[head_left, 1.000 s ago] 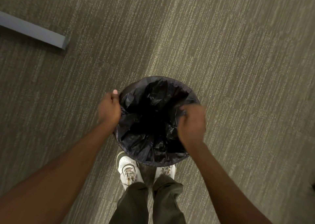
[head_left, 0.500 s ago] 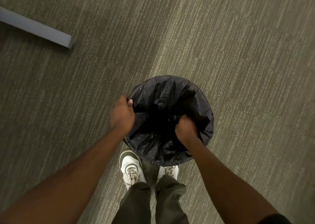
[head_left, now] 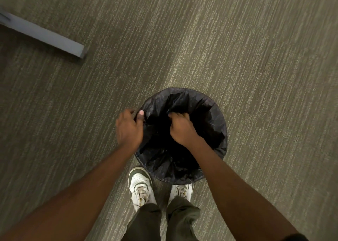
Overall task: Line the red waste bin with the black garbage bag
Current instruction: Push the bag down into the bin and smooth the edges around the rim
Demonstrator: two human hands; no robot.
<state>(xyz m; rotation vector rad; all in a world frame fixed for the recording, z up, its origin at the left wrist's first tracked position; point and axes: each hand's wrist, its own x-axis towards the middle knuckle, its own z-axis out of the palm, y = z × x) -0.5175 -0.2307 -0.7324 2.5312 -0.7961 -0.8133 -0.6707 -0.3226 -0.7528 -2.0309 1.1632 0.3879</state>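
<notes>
The black garbage bag [head_left: 208, 116] sits inside a round bin on the carpet and folds over its whole rim, so none of the bin's red shows. My left hand [head_left: 129, 128] pinches the bag's edge at the left side of the rim, thumb on the inside. My right hand [head_left: 182, 127] reaches inside the opening, fingers curled on the loose plastic near the upper left of the interior. The bag's bottom is dark and crumpled.
The bin stands on grey-green carpet [head_left: 256, 57]. My two white shoes [head_left: 140, 187] are just below the bin, touching its near side. A grey-blue bar [head_left: 45, 34] lies on the floor at the upper left.
My right hand has moved from the bin's right rim down into the bag and then toward its upper left. My left hand has stayed at the left rim.
</notes>
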